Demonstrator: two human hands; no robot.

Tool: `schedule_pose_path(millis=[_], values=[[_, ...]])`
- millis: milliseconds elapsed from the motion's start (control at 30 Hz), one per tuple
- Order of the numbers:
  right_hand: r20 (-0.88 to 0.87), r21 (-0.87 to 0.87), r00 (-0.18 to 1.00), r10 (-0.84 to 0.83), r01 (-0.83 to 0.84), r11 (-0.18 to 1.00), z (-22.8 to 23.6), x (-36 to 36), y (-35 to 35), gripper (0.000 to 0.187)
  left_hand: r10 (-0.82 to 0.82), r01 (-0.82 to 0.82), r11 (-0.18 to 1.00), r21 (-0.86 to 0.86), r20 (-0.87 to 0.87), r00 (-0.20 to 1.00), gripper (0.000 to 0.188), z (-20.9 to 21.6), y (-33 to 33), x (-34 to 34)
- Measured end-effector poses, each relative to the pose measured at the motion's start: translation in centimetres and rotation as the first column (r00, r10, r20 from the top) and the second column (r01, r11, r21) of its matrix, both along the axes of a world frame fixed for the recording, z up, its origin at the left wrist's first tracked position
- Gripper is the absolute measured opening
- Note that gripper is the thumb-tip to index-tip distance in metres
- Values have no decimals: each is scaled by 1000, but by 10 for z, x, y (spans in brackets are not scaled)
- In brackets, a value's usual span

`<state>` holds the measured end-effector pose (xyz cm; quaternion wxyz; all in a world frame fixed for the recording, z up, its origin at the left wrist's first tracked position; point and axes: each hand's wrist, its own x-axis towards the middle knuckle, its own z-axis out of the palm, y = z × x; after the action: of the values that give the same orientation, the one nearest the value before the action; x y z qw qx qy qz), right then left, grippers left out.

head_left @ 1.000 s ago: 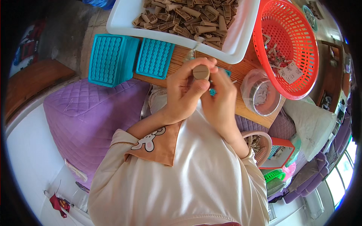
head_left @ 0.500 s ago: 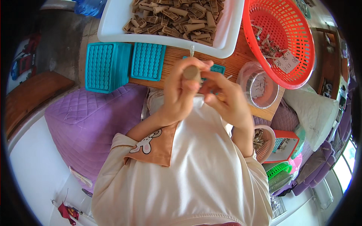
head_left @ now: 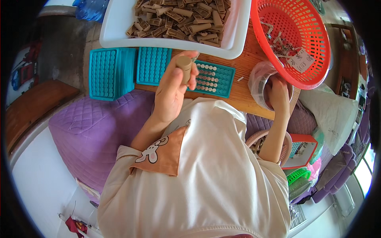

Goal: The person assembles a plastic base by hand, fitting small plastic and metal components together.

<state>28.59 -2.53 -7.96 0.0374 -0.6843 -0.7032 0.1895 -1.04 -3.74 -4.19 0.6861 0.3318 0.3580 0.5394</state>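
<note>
Upright in my left hand (head_left: 170,89) is a brown plastic cylinder (head_left: 183,67), its round end facing up, with my fingers and thumb wrapped round it. A small shiny bit (head_left: 195,56) sticks out beside the fingertips. My right hand (head_left: 278,93) reaches down into a round tub lined with clear plastic (head_left: 257,85); the fingertips are hidden inside. Between the hands a teal tray (head_left: 225,81) lies on the table, with rows of small round silver discs (head_left: 208,78) in some of its pockets. My left hand covers the tray's left end.
Beyond my hands stands a white bin (head_left: 115,29) of brown plastic pieces (head_left: 186,18). Teal trays (head_left: 105,73) are stacked at left, beside another teal tray (head_left: 154,65). A red basket (head_left: 313,35) overhangs the tub. A small white stick (head_left: 240,79) lies on the wooden table (head_left: 246,97).
My right hand has left the brown cylinder and moved right into the lined tub. My left hand has shifted left with the cylinder, uncovering the tray of silver discs.
</note>
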Motion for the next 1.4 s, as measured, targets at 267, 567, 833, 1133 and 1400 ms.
schedule_pose_path(millis=[267,567,833,1133,1400], values=[[-100,-10,993,-70,69,998,7,4,-4,15,-14,253,931,-263,667,745,33,-3,7,-4],[-285,172,958,-27,79,982,54,-38,-13,15,188,420,790,-447,828,528,35,-7,10,-3],[-641,281,754,141,59,958,66,-97,-1,30,-23,370,827,-424,632,775,42,-6,4,-2],[-722,356,581,376,-155,922,66,-129,10,26,-227,337,903,-266,371,900,45,-7,-1,-6],[-720,360,592,362,-127,924,65,-127,11,27,-323,399,870,-291,277,905,45,-5,4,-13]])
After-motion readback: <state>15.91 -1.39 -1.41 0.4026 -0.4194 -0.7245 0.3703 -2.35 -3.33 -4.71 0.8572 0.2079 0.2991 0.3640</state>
